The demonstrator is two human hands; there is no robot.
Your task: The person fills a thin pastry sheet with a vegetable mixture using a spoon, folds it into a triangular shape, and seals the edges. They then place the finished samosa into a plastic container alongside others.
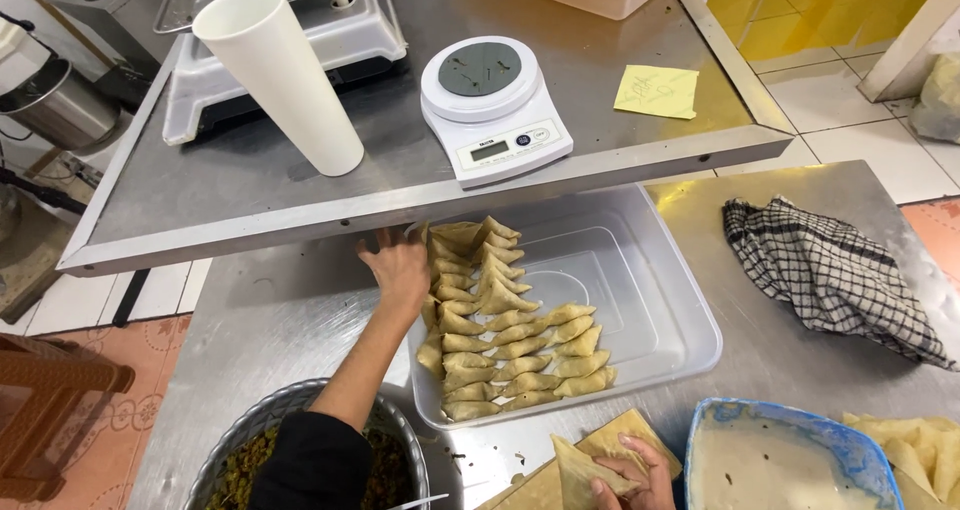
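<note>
Left hand [400, 266] spread flat, fingers open, holding nothing, touching the top-left samosas in the tray [650, 270]. Right hand [630, 478] pinching one folded samosa [585, 472] at bottom edge, over a pastry sheet. I count roughly thirty samosas [500, 330] in three rows, exact number unclear. One scale [492, 105], one white cup [285, 75], one checked cloth [830, 270], one paste bowl [790, 460] on counter.

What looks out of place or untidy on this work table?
Two things stand out. The checked cloth lies crumpled on the steel table instead of folded. Small crumbs are scattered on the table beside the white tray. The folded pastries in the tray lie in tidy rows, and nothing looks spilled or broken.
</note>
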